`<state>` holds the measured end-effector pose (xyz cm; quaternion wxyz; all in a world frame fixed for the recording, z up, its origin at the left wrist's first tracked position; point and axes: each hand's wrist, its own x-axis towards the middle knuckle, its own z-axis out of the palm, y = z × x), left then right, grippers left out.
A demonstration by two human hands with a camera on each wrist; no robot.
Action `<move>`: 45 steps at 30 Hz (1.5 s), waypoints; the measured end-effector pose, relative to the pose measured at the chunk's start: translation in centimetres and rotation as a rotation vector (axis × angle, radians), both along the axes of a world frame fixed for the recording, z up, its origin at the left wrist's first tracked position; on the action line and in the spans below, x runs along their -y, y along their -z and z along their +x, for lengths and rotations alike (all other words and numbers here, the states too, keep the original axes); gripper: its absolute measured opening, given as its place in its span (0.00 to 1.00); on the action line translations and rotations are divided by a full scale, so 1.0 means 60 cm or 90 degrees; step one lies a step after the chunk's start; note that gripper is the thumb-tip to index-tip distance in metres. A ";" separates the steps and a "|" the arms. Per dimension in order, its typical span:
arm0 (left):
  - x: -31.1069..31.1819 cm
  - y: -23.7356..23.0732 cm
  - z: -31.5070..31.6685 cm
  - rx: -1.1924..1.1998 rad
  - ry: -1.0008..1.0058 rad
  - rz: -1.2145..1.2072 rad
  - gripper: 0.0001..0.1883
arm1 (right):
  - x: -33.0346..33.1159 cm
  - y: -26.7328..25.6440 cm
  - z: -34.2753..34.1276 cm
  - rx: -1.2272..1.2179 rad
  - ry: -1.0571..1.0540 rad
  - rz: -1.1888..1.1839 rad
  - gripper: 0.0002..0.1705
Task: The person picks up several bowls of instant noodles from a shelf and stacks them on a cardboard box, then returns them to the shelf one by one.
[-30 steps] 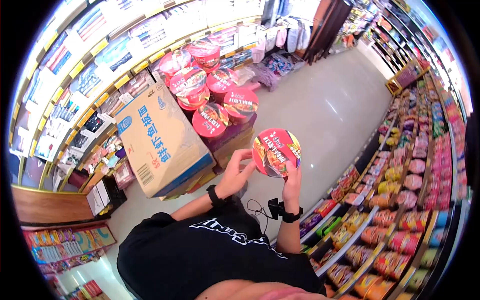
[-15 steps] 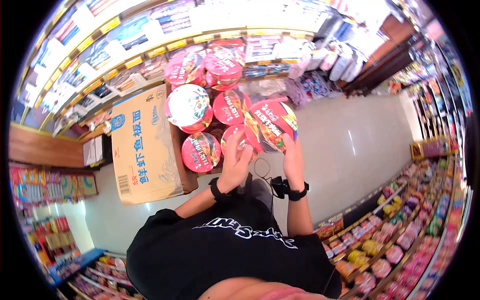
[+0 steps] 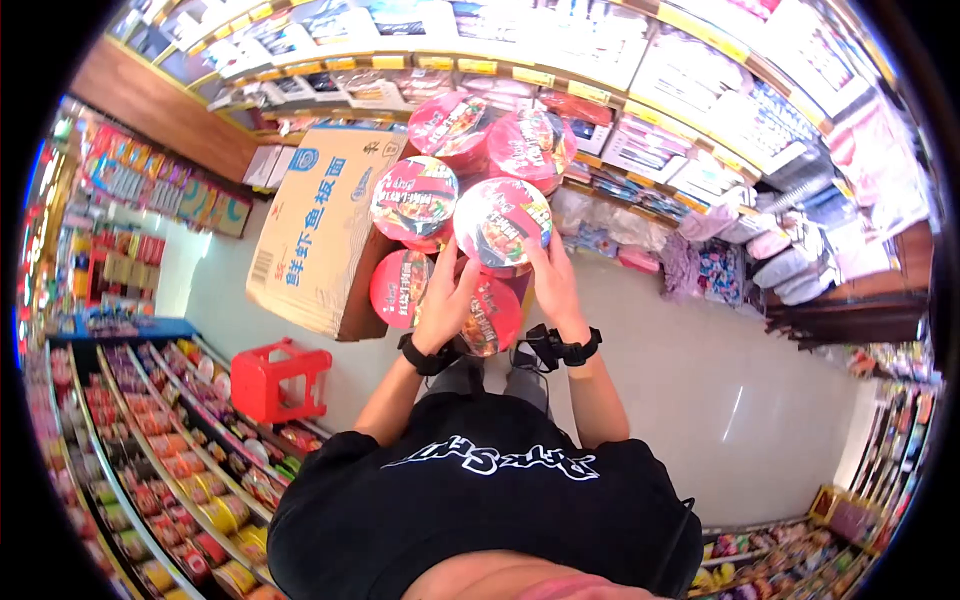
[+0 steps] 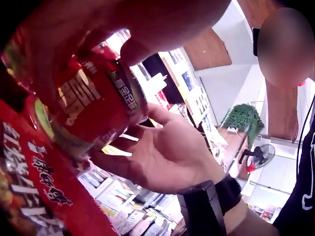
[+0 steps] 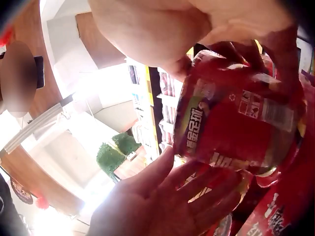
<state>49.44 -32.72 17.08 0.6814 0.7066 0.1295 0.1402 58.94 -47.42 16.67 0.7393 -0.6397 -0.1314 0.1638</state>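
Note:
Both hands hold a red instant noodle bowl point(image 3: 502, 215) between them, its printed lid facing up. My left hand point(image 3: 446, 308) grips the near left side and my right hand point(image 3: 556, 285) the near right side. In the right wrist view, the fingers of both hands curve along the red side of the bowl point(image 5: 236, 118). The held bowl overlaps a cluster of similar bowls: one bowl point(image 3: 415, 198) at its left, another point(image 3: 530, 145) behind it, and a further bowl point(image 3: 495, 318) under the forearms. The left wrist view shows another red lid point(image 4: 44, 182) right below.
A large cardboard carton point(image 3: 320, 225) stands left of the bowls. Behind them run shelves point(image 3: 560, 75) of packaged clothing. A red plastic stool point(image 3: 280, 385) stands at the lower left beside snack shelves point(image 3: 170, 450). Grey floor point(image 3: 690, 380) stretches right.
The noodle bowl has moved from right of the cluster to over it, still between both hands. The head view has turned right, and the red stool has come into sight.

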 end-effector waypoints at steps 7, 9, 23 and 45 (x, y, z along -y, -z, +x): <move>0.012 -0.038 -0.057 -0.013 -0.023 0.062 0.27 | 0.011 0.045 -0.014 -0.033 0.083 0.003 0.34; -0.002 -0.035 -0.096 -0.024 -0.042 0.070 0.25 | 0.016 0.023 -0.040 0.027 0.136 -0.055 0.34; -0.187 0.001 -0.432 0.014 0.163 0.208 0.16 | -0.146 -0.064 -0.345 0.196 -0.172 -0.322 0.22; -0.648 0.088 -0.732 -0.120 -0.400 0.170 0.21 | -0.874 0.033 -0.615 0.623 -0.884 -0.161 0.26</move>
